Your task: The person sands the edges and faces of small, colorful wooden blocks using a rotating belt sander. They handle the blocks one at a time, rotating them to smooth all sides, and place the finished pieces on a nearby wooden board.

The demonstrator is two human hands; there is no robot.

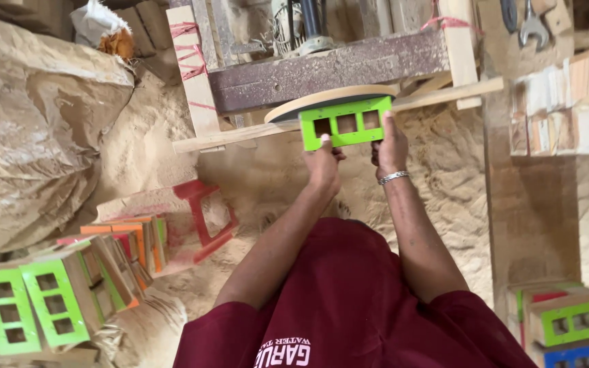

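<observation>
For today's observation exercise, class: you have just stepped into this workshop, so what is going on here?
A person in a dark red shirt holds a green wooden block with three square holes in both hands, left hand and right hand, pressing its top edge against a round sanding disc. Sawdust covers the floor. More painted blocks are stacked at the person's left, others at the right.
</observation>
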